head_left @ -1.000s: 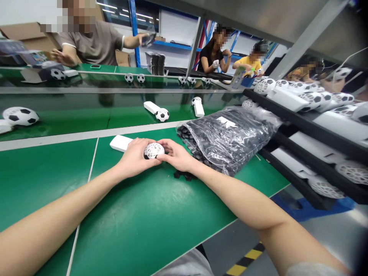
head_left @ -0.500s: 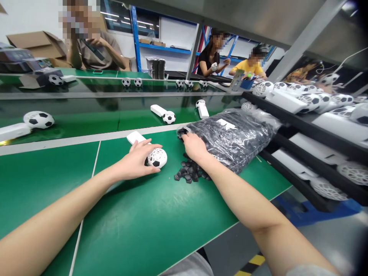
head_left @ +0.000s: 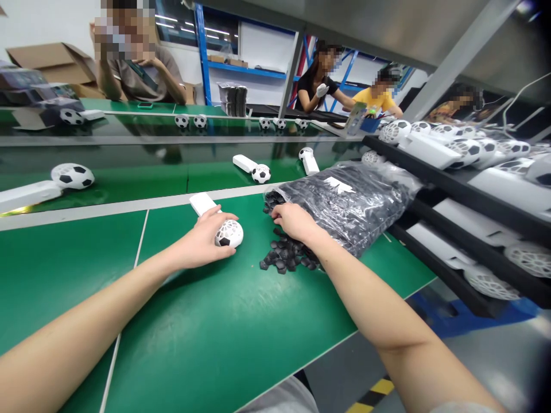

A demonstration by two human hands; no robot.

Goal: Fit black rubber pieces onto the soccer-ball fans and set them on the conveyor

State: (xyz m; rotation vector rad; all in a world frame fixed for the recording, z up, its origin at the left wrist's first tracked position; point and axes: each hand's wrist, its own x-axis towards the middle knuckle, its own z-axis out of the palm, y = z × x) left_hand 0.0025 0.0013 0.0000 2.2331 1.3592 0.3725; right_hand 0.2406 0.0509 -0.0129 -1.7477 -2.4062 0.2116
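A white lattice ball shell [head_left: 229, 234] with black patches is sitting under the person's left hand [head_left: 198, 244], near the far edge of the green bench mat [head_left: 241, 310]. A white rectangular handle [head_left: 202, 203] is lying just beyond it, angled toward the far side, with its near end hidden behind the hand, so whether the two are joined cannot be made out.

The left arm is reaching in from the near left, and the hand is cupping the shell from its left side in a narrow, curved grip, with the fingers wrapping over the top. The right arm is reaching in from the near right, with the right hand [head_left: 295, 222] resting palm-down on a spill of small black hexagonal pieces [head_left: 284, 256], its fingers curled toward the left. Whether it is pinching any pieces cannot be told, because the fingers are covering what lies beneath them.

More pieces are packed inside a clear plastic bag [head_left: 350, 203] lying open beside that hand, and its glossy surface is blurring the contents. Black shelf rails [head_left: 447, 189] on the right are carrying white handles and lattice shells. Assembled white-and-black ball units [head_left: 260, 173] are lying on the far bench, and co-workers are sitting beyond it, too small and distant for their hands' work to be made out.
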